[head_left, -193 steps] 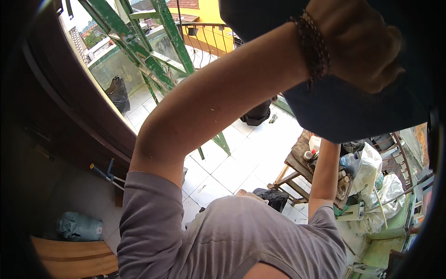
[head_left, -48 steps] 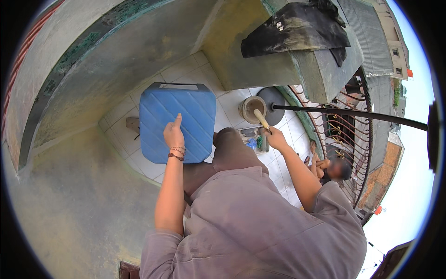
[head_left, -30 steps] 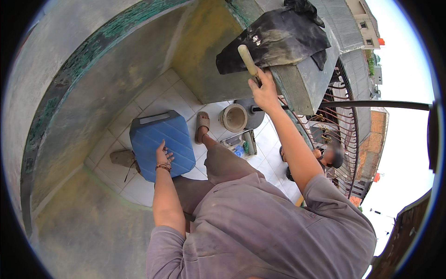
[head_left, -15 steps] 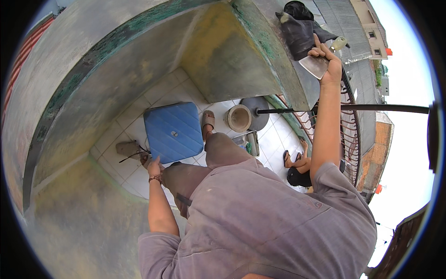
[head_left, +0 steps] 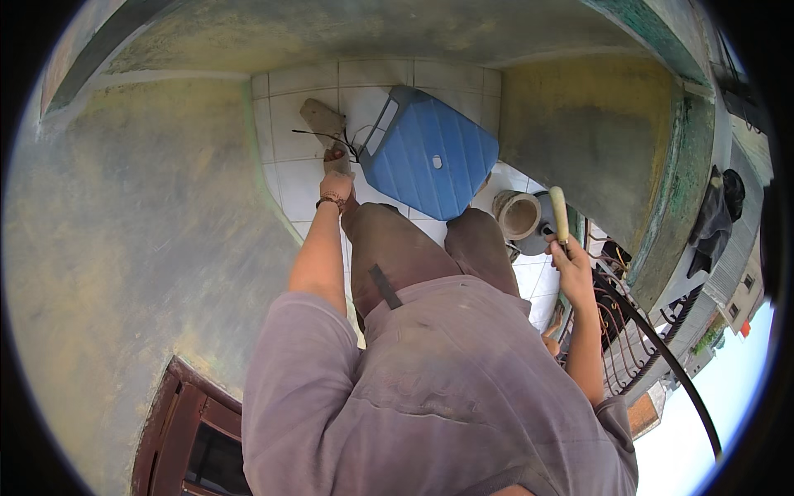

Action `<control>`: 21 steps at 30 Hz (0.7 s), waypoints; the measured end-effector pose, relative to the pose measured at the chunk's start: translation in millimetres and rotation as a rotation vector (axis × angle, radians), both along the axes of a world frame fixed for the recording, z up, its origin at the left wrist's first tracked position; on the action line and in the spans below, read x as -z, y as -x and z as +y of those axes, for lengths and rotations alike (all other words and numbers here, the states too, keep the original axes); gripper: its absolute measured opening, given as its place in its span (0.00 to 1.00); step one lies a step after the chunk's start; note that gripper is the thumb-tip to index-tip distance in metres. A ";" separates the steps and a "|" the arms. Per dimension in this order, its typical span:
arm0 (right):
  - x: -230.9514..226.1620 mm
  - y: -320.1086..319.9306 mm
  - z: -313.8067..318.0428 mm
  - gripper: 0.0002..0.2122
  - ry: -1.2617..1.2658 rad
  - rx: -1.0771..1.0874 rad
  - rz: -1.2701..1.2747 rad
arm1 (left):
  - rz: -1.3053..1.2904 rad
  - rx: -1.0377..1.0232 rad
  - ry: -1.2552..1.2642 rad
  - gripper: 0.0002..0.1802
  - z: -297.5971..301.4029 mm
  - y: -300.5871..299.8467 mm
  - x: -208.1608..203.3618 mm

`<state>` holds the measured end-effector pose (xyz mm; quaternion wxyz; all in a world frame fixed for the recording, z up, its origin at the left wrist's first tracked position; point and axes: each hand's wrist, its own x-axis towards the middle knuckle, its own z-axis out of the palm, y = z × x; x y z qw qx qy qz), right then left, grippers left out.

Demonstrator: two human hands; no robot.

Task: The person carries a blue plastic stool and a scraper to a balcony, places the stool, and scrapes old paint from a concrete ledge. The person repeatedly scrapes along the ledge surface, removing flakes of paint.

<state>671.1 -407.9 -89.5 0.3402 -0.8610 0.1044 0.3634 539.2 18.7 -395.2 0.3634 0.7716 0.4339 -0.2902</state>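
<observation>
Tapering, pale cream tool handle (head_left: 560, 213), round-tipped

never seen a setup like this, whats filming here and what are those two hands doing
There is no machine, just a person's bare hands. A wide fisheye camera worn on the head looks down, so straight edges bend near the rim. The right hand grips a tool by its pale handle; its working end is hidden. The left hand reaches down near a sandal; whether it holds anything is unclear. A blue stool is in front of the knees. To its right, a round pot sits on the tiled floor.
</observation>
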 end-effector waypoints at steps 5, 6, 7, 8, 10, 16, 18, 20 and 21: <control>167.4 0.7 0.2 0.09 0.037 -0.147 -0.018 | -0.066 -0.074 0.132 0.35 -35.0 -32.4 19.8; 196.7 -11.3 4.6 0.10 0.077 -0.141 0.018 | -0.120 0.008 0.079 0.39 -40.6 -45.1 14.7; 227.9 -24.3 6.0 0.11 0.142 -0.155 0.006 | -0.138 0.073 0.049 0.44 -49.6 -50.6 27.2; 252.5 -40.3 6.5 0.12 0.210 -0.170 -0.006 | -0.195 0.072 0.049 0.46 -58.7 -55.5 45.2; 281.3 -64.4 31.6 0.14 0.134 0.114 0.124 | -0.183 0.029 0.127 0.49 -67.7 -60.5 54.0; 361.4 -53.3 47.3 0.14 0.174 -0.035 0.043 | -0.065 -0.142 0.186 0.42 -101.5 -0.2 41.6; 348.2 -46.1 65.1 0.15 0.084 0.004 0.138 | 0.047 -0.195 0.214 0.40 -106.0 36.8 36.1; 311.8 -46.7 86.6 0.16 0.017 0.015 0.255 | 0.159 -0.275 0.221 0.38 -101.5 65.3 32.2; 311.6 -37.9 84.9 0.16 -0.004 -0.051 0.265 | 0.112 -0.293 0.177 0.38 -100.5 70.3 28.0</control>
